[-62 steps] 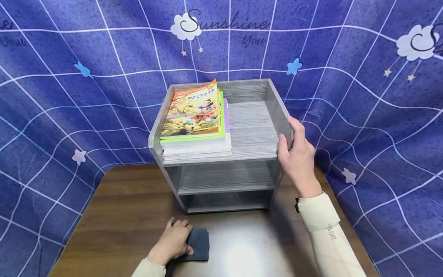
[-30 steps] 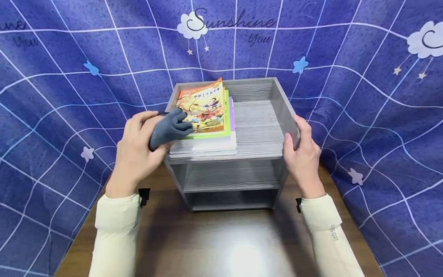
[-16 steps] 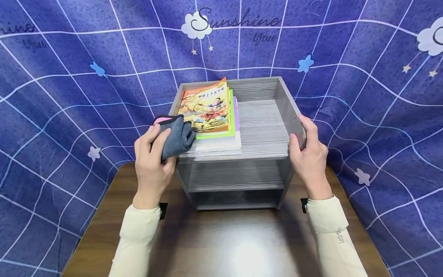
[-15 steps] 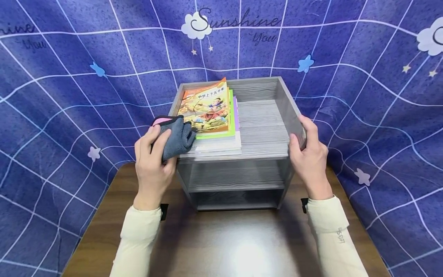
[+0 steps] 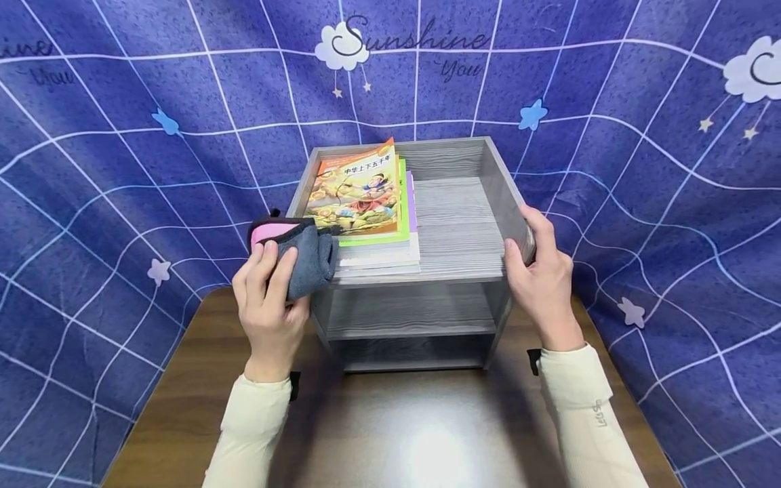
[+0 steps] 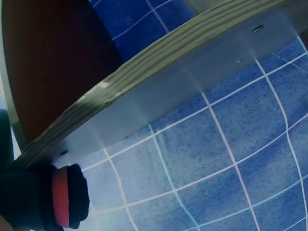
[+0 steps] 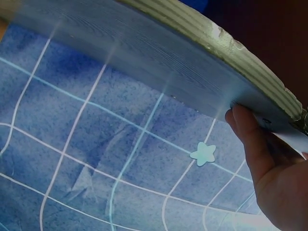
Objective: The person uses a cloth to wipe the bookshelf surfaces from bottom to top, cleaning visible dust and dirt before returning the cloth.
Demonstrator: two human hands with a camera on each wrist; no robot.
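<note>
My left hand (image 5: 268,298) grips a folded dark grey cloth (image 5: 311,261) with a pink patch and black edging. The cloth is draped over the front of the left side panel of a grey wood-grain shelf unit (image 5: 415,279). Low in the left wrist view, the dark cloth (image 6: 29,195) with a reddish band sits against the panel's edge. My right hand (image 5: 543,281) holds the right side panel, thumb inside and fingers outside. In the right wrist view, the fingers (image 7: 250,139) lie along the panel's outer face (image 7: 159,62).
A stack of books (image 5: 360,196) lies on the left of the top shelf, an illustrated orange-and-yellow one uppermost. Two lower levels (image 5: 409,318) open to the front. The unit stands on a brown wooden table (image 5: 390,420), with a blue patterned curtain (image 5: 201,169) behind and around it.
My left hand lifted the cloth from the table to the unit's left panel, then slid it slightly down toward the front. My right hand keeps hold of the right panel.
</note>
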